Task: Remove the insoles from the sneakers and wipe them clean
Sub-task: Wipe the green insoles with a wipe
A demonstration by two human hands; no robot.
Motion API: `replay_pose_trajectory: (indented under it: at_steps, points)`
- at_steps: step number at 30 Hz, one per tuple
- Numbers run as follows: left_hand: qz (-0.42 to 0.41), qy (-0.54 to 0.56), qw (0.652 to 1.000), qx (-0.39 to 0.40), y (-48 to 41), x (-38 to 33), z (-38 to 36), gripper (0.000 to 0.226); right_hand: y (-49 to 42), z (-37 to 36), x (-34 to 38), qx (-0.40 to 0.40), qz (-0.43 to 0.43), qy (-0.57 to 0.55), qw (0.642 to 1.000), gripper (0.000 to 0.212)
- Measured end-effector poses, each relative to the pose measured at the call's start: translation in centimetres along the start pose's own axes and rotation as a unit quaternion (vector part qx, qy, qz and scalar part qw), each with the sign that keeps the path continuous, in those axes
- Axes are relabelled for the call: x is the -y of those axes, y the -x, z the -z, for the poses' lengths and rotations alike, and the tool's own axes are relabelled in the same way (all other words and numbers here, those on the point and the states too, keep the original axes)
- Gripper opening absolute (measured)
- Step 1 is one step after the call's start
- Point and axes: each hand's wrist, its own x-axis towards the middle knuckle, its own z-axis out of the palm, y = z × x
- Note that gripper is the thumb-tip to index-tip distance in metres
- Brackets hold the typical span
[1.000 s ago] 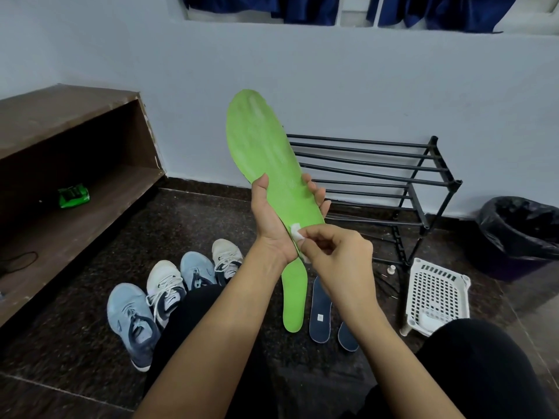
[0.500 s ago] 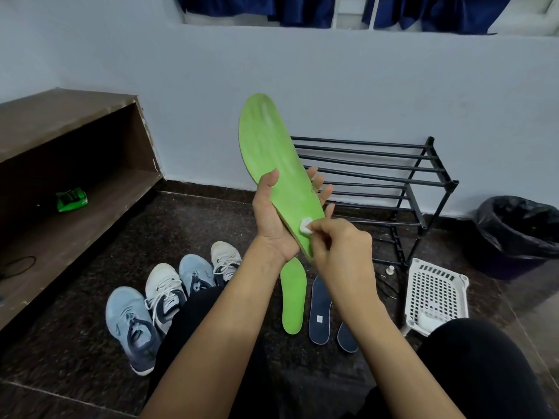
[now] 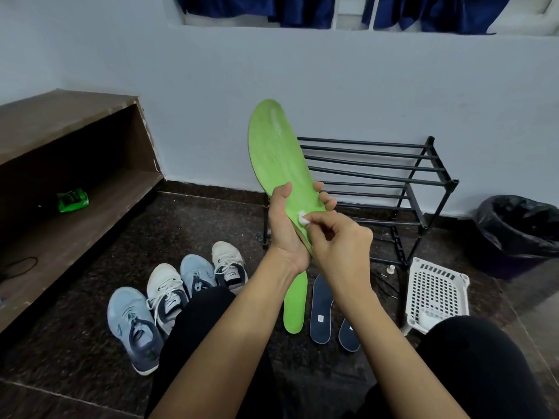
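Four insoles are out: 2 green, 2 navy. One green insole (image 3: 278,158) is held up in the air, toe end up. The left hand (image 3: 287,225) wraps its lower part, thumb on the face & fingers curled behind. The right hand (image 3: 338,246) pinches a small white wad (image 3: 303,219) against it. The insole looks thin, light & bendy, so prob best gripped right behind the wiped spot. The other green insole (image 3: 294,306) & both navy insoles (image 3: 321,309) lie side by side on the floor (image 3: 211,225). 4 sneakers (image 3: 166,294) sit in a row to the left.

A green insole (image 3: 276,152) stands upright in the air, toe up, a small white wad (image 3: 303,219) touching its lower half. On the floor: a second green insole (image 3: 294,309), two navy insoles (image 3: 321,309), four sneakers (image 3: 165,294) side by side.
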Motion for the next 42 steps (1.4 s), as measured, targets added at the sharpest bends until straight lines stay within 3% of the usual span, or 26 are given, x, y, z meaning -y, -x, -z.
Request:
replay_pose_trajectory:
  at_steps: [5, 10, 12, 18, 23, 34, 42]
  points:
    - [-0.002, -0.017, 1.000, 0.005, 0.1, -0.3, 0.1, 0.043, -0.5, -0.4, -0.1, -0.033, 0.011, 0.026, 0.999, 0.016]
    - [0.003, 0.010, 1.000, 0.017, -0.5, -1.3, 0.6, 0.051, 0.5, 1.2, 0.8, 0.126, -0.068, -0.050, 0.989, 0.011]
    - [0.005, 0.020, 0.999, 0.026, -0.6, -1.3, 0.6, 0.054, 0.7, 1.4, 0.8, 0.150, -0.093, -0.081, 0.981, 0.010]
    - [-0.008, -0.022, 0.999, 0.048, -0.5, -0.7, 0.5, 0.061, 0.6, 1.0, 0.7, 0.109, -0.109, -0.092, 0.984, 0.006]
    - [-0.019, -0.033, 0.999, 0.028, -0.3, 0.1, 0.3, 0.055, 0.6, 0.6, 0.3, 0.047, -0.076, -0.035, 0.995, 0.016]
    - [-0.013, -0.018, 1.000, -0.011, 0.1, 0.5, -0.1, 0.043, -1.2, -0.6, -0.6, -0.044, -0.044, 0.031, 0.998, 0.013]
    - [-0.031, 0.013, 0.999, -0.016, -0.5, -1.2, 0.6, 0.048, 0.0, 0.7, 1.0, 0.111, -0.015, 0.020, 0.994, 0.018]
